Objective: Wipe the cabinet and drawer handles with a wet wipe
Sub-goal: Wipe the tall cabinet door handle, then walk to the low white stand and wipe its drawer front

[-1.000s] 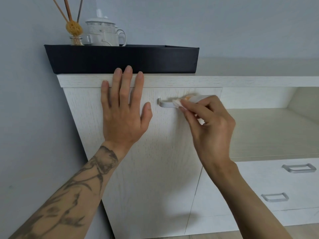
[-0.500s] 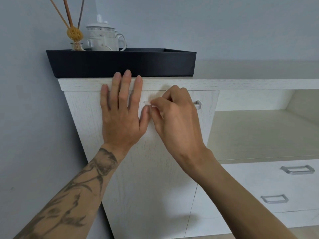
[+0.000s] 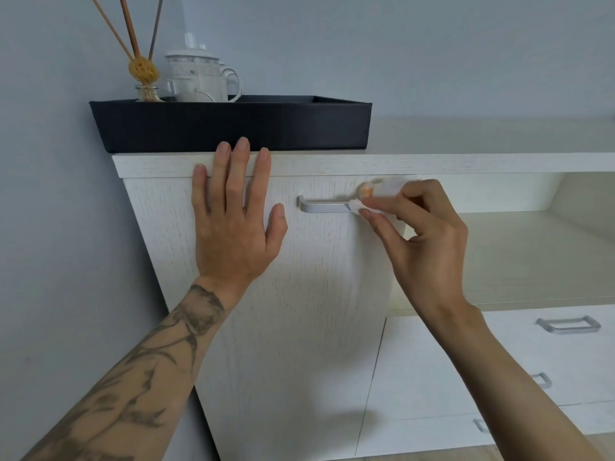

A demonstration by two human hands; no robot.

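A: Head view, the only one. What has changed?

B: The right hand [image 3: 422,234] has swept back. Half a second ago it was at the left end of the handle [image 3: 321,206], almost against the other thumb. Now it sits at the right end again, where it was a second ago.

A: So a pass over and back?

B: That is my reading. This handle has had a stroke each way and is probably close to done. The drawer handles [image 3: 568,325], lower right, are likely next.

A: Fingers?

B: The right thumb and first fingers are curled and pinching the wipe [image 3: 387,189]. The left hand [image 3: 233,227] lies flat on the door [image 3: 299,311], fingers straight and spread, tips up over the top edge just below the tray [image 3: 233,128]. It has not shifted.

A: Where exactly is the wipe?

B: At the handle's right end. A fold is pressed on the bar, and the rest is bunched above the fingers near the door's upper right corner.

A: How does it look?

B: Small, white and crumpled, with an orange patch on its left side. It is blurred, so I cannot tell stain from print. The bar to its left is bare, silver and level.
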